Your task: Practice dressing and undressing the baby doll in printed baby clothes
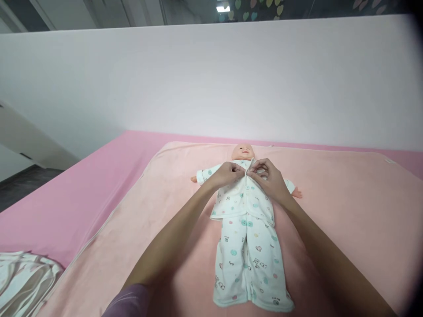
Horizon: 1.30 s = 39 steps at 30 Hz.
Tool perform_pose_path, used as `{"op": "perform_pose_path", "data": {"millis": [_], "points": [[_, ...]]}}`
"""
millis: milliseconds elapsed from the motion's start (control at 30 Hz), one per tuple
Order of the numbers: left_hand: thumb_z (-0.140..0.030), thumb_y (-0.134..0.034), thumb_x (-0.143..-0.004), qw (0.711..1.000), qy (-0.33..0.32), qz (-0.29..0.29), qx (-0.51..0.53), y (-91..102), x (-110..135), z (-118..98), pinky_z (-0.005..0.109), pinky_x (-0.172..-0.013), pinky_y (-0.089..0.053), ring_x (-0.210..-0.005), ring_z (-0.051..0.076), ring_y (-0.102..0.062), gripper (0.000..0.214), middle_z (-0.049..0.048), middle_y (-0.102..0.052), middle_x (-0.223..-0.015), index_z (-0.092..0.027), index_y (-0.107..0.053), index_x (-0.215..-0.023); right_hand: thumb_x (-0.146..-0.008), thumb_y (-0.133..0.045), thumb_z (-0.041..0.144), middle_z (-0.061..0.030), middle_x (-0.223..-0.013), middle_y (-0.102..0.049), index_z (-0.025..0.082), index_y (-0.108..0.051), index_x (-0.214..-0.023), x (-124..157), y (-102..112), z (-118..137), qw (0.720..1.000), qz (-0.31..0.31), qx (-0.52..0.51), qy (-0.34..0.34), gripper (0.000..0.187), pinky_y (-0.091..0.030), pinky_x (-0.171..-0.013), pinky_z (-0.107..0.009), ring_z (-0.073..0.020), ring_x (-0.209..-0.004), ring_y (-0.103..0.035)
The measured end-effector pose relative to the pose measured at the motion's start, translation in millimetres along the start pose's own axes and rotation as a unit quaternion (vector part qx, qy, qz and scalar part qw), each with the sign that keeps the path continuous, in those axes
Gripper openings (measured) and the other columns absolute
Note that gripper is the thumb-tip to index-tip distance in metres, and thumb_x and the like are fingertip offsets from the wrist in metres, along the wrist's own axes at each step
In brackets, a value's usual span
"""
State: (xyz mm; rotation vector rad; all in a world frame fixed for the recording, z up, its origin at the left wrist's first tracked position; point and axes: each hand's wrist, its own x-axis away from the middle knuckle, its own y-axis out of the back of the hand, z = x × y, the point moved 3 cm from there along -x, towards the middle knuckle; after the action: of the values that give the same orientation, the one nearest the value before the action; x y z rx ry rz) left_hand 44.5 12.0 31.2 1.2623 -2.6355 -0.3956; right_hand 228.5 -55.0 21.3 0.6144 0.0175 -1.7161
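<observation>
A baby doll (243, 152) lies on its back on a pale pink blanket (346, 211), head away from me. It wears a white printed top (243, 200) and matching trousers (249, 259). My left hand (226, 173) pinches the left front edge of the top near the collar. My right hand (269, 177) pinches the right front edge, just opposite. Both hands meet at the buttoned line on the doll's chest, fingers closed on the cloth.
The blanket lies on a bright pink mattress (66, 207) against a white wall (211, 79). A striped cloth (23, 281) is bunched at the lower left corner. Dark floor (20, 185) shows beyond the bed's left edge.
</observation>
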Motion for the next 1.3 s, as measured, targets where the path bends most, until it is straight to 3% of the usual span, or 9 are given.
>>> {"op": "perform_pose_path", "data": {"millis": [133, 367, 833, 1067, 1200, 1300], "points": [[-0.037, -0.067, -0.081, 1.000, 0.002, 0.013, -0.010, 0.8, 1, -2, 0.027, -0.058, -0.030, -0.062, 0.012, -0.045, 0.024, -0.0005, -0.053, -0.068, -0.015, -0.072, -0.087, -0.081, -0.082, 0.057, -0.0074, -0.106, -0.077, 0.024, -0.071, -0.098, 1, 0, -7, 0.999, 0.012, -0.014, -0.030, 0.039, -0.059, -0.084, -0.038, -0.0241, -0.098, -0.072], [-0.045, -0.075, -0.079, 1.000, 0.017, 0.014, 0.008, 2.8, 1, 0, 0.027, -0.060, -0.033, -0.066, 0.012, -0.047, 0.032, -0.0005, -0.054, -0.073, -0.015, -0.074, -0.092, -0.087, -0.076, 0.056, -0.0057, -0.108, -0.079, 0.026, -0.081, -0.099, 4, 5, -9, 0.999, 0.018, -0.003, -0.034, 0.033, -0.060, -0.093, -0.041, -0.0257, -0.103, -0.073], [-0.047, -0.074, -0.084, 0.999, 0.010, 0.028, 0.039, 2.4, -2, 5, 0.028, -0.055, -0.021, -0.057, 0.010, -0.035, 0.032, -0.0002, -0.044, -0.066, -0.018, -0.065, -0.076, -0.081, -0.083, 0.057, -0.0058, -0.103, -0.080, 0.025, -0.079, -0.092, 1, 7, 0, 0.999, 0.000, 0.017, -0.032, 0.034, -0.061, -0.090, -0.041, -0.0255, -0.096, -0.074], [-0.043, -0.072, -0.083, 0.999, 0.034, -0.008, 0.039, 1.4, 3, -2, 0.029, -0.055, -0.016, -0.054, 0.009, -0.025, 0.036, -0.0029, -0.035, -0.061, -0.018, -0.055, -0.062, -0.086, -0.080, 0.048, -0.0049, -0.105, -0.079, 0.027, -0.079, -0.094, 5, 2, 4, 0.994, -0.030, 0.101, 0.008, 0.022, -0.062, -0.079, -0.040, -0.0249, -0.091, -0.074], [-0.042, -0.075, -0.081, 0.998, 0.051, -0.037, 0.025, 2.3, 7, -5, 0.028, -0.055, -0.022, -0.056, 0.009, -0.028, 0.027, -0.0033, -0.039, -0.060, -0.018, -0.068, -0.072, -0.089, -0.077, 0.042, -0.0044, -0.107, -0.078, 0.029, -0.079, -0.097, 8, 0, 5, 0.988, -0.025, 0.147, 0.046, 0.016, -0.060, -0.075, -0.040, -0.0253, -0.091, -0.073], [-0.047, -0.076, -0.082, 0.999, 0.028, -0.032, -0.003, 2.7, 8, -7, 0.028, -0.056, -0.023, -0.057, 0.009, -0.030, 0.032, -0.0033, -0.040, -0.061, -0.017, -0.070, -0.072, -0.092, -0.074, 0.040, -0.0043, -0.107, -0.077, 0.029, -0.078, -0.100, 8, -1, 4, 0.983, -0.012, 0.168, 0.072, 0.014, -0.058, -0.073, -0.040, -0.0231, -0.083, -0.071]]}}
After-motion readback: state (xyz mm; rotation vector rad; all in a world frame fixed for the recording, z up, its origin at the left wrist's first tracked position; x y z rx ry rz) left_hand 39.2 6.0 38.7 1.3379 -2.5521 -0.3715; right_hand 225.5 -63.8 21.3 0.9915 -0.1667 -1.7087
